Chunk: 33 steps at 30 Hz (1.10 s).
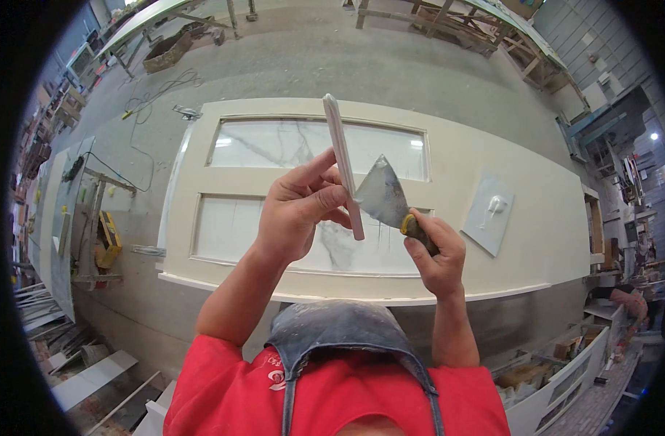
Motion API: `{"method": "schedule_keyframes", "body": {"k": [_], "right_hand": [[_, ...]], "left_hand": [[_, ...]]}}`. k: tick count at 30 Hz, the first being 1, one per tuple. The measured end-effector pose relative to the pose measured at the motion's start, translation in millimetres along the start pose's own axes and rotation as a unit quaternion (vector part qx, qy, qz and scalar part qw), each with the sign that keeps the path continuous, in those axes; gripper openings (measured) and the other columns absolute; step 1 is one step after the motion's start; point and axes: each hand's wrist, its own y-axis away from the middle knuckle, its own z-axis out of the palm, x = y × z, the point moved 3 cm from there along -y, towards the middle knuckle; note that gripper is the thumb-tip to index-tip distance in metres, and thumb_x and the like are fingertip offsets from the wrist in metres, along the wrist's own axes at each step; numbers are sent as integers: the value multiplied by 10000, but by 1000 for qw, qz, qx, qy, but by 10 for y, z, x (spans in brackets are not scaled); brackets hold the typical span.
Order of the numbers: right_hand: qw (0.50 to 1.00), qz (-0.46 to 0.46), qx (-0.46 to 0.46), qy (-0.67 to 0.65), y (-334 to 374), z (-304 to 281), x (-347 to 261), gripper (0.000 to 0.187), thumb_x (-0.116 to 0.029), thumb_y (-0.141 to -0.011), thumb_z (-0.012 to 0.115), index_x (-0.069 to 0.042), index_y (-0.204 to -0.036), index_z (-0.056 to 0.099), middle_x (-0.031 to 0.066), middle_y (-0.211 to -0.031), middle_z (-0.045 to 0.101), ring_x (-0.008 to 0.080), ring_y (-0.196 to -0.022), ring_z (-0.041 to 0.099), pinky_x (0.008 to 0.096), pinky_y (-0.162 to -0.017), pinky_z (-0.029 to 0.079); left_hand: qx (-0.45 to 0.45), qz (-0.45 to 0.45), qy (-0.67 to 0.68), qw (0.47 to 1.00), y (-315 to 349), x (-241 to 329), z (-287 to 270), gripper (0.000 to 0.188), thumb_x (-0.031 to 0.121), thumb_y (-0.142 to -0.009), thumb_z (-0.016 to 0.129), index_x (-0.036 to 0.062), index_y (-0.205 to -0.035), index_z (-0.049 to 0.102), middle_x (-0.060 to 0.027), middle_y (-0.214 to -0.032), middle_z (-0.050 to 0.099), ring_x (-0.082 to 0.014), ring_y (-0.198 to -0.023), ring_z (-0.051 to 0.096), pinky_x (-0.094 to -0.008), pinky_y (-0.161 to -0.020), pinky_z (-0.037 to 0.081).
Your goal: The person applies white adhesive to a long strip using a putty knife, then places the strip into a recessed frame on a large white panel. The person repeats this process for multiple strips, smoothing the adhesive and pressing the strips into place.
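Pale moulded strip [341, 156], one: pinched in left hand [297, 207], above cream panel [539, 218]. Scraper [388, 195], one: handle gripped in right hand [441, 254], blade corner at strip's edge. Step, I'd judge: working that edge; next stroke wants the strip steady.

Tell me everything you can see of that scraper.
The scraper has a flat, metal-looking grey blade, smudged in places, fanning out from a dark handle with a yellow collar. The right hand grips the handle, holding the tool tilted over the cream panel. Its wide edge points toward the picture's upper left, with one corner at the pale strip; whether they touch is unclear.
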Motion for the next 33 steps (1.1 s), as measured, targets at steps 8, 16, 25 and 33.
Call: {"method": "schedule_keyframes", "body": {"k": [8,16,25,33], "right_hand": [[988,22,-53,-142,-14,-41,-167,446,-12,-843,741,43,-1284,706,110,-978,705,168,-858,650,282,-775,508],[989,-10,-114,-96,-114,176,-156,445,-44,-887,743,34,-1321,687,113,-935,683,184,-780,615,296,-715,496],[995,20,-88,-29,74,-8,4,459,-10,-865,767,24,-1318,697,124,-987,713,196,-833,676,294,-750,536],[998,37,-44,6,157,-249,140,449,-14,-863,770,23,-1306,704,134,-1005,715,207,-854,684,293,-765,537]], "left_hand": [[10,3,67,998,-38,142,68,580,28,-1005,672,92,-1556,503,-111,-1122,720,-194,-952,736,-373,-744,686],[72,29,76,994,25,154,42,592,11,-1010,655,104,-1570,487,-99,-1148,707,-175,-1010,721,-330,-765,663],[80,51,46,994,34,138,-29,571,71,-1045,605,104,-1590,436,-109,-1159,697,-244,-1019,750,-407,-738,709],[89,16,50,995,-52,41,31,460,78,-1063,574,85,-1520,524,-76,-1133,716,-224,-1013,748,-425,-757,702]]}}
